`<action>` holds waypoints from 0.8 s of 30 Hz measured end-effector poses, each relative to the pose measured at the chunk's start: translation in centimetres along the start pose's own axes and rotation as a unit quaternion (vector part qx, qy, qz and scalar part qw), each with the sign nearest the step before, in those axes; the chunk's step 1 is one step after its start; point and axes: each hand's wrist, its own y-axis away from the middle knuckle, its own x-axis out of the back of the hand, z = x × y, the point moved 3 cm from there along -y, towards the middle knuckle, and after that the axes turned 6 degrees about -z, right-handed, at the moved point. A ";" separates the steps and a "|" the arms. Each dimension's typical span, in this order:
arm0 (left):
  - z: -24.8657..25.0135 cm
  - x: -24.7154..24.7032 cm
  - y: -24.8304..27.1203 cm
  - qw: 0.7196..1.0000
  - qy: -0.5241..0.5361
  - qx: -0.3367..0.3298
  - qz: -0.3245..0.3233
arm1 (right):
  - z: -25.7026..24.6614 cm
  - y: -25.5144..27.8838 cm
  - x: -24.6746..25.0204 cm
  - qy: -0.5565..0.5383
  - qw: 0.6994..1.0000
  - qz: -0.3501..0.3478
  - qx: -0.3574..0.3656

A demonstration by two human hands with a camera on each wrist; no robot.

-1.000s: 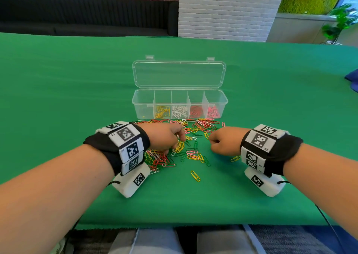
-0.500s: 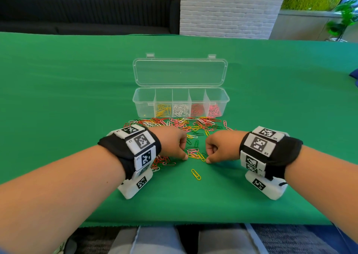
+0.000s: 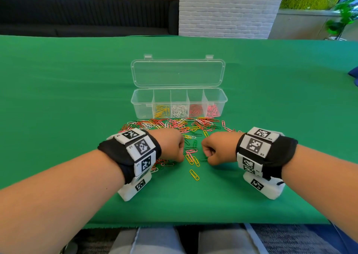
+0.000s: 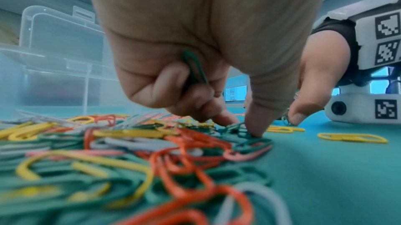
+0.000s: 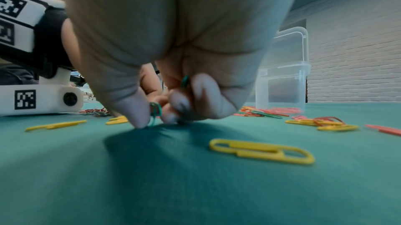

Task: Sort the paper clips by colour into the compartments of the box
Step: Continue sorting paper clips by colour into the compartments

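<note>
A clear box [image 3: 179,98] with its lid open stands mid-table; its compartments hold yellow, white, red and pink clips, and the leftmost looks almost bare. Mixed loose paper clips [image 3: 174,125] lie in front of it. My left hand [image 3: 175,147] is curled at the heap's near edge, holding a green clip [image 4: 194,67] in the curled fingers while thumb and forefinger pinch at green clips [image 4: 243,130] on the cloth. My right hand [image 3: 210,150] is curled too, pinching a green clip [image 5: 155,110] at the cloth, with another green clip [image 5: 184,81] tucked in its fingers.
Loose yellow clips [image 3: 194,174] lie between and just in front of my hands. The green table cloth [image 3: 58,98] stretches wide on both sides. A dark blue object [image 3: 354,75] sits at the table's right edge. The table's front edge is close to my forearms.
Both hands have drawn closer together and a little toward me, off the heap's middle, and curled into fists down onto the cloth. The head view has shifted slightly.
</note>
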 end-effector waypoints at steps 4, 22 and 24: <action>0.4 -0.1 0.1 1.000 -0.014 -0.006 0.005 | 0.2 0.0 0.1 0.008 1.000 0.027 0.002; -1.1 0.7 0.2 0.995 0.099 -0.024 0.002 | 2.1 -0.2 1.0 -0.125 0.992 0.020 -0.005; -1.9 0.8 -0.1 0.974 0.227 -0.011 0.001 | 2.6 -0.6 1.3 -0.181 0.983 0.023 -0.012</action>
